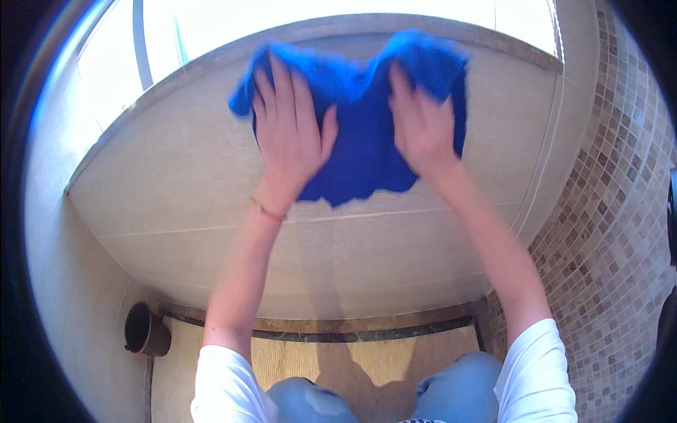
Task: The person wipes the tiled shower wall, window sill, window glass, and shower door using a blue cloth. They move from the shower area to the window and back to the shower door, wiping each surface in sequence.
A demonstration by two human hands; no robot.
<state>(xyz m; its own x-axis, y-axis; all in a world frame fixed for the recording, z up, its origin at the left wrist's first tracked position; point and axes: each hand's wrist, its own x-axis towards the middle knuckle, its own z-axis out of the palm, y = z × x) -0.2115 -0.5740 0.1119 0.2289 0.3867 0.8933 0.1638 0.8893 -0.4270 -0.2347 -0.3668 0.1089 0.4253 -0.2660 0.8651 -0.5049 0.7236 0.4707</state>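
A bright blue cloth [360, 148] spreads over the upper part of a beige tiled wall, just under the window ledge. My left hand [290, 134] holds its left side, fingers stretched up over the fabric and thumb out to the side. The cloth's top edge bunches around those fingertips. On the right side of the cloth, my right hand [423, 130] grips it, its fingertips partly covered by a fold and a little blurred. Between my hands the fabric sags at the top, and its ragged lower edge hangs against the tiles.
A bright window lies beyond the stone ledge [338, 27]. Small brown and beige mosaic tiles [603, 190] cover the right side. At the lower left is a dark bin [148, 331]. My jeans-clad knees [458, 388] are above a wood-look floor [289, 359] edged by a dark strip.
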